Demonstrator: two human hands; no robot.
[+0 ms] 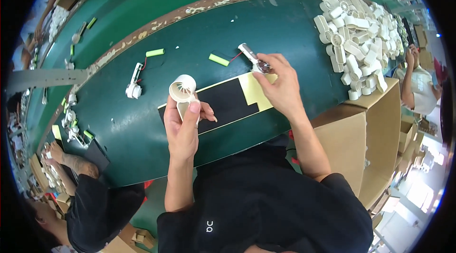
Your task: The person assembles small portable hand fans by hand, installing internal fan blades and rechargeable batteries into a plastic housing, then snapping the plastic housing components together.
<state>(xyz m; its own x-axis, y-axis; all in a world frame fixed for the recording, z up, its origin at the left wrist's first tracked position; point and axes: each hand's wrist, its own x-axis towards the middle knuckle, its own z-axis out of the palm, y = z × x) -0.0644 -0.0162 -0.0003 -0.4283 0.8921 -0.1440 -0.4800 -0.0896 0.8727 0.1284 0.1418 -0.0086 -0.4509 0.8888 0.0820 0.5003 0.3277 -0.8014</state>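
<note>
My left hand (183, 136) is closed around a white plastic fan housing (182, 89), its round, spoked end pointing up. In my right hand (283, 87) is a small white fan inner assembly (249, 53), gripped at its dark round end between thumb and fingers. A thin red wire runs from that assembly to a green battery cell (219, 59) lying on the table. Beneath both hands lies a black sheet (216, 106) with yellow adhesive-looking backing (255, 90). To the left rests another white assembly (135, 83), wired to a second green cell (155, 52).
A large heap of white plastic housings (351, 34) covers the table's right end. An open cardboard box (339, 146) stands below it. Across the far side runs a green conveyor belt (156, 4) behind a worn brown edge. A co-worker's arm (80, 163) reaches in at the left.
</note>
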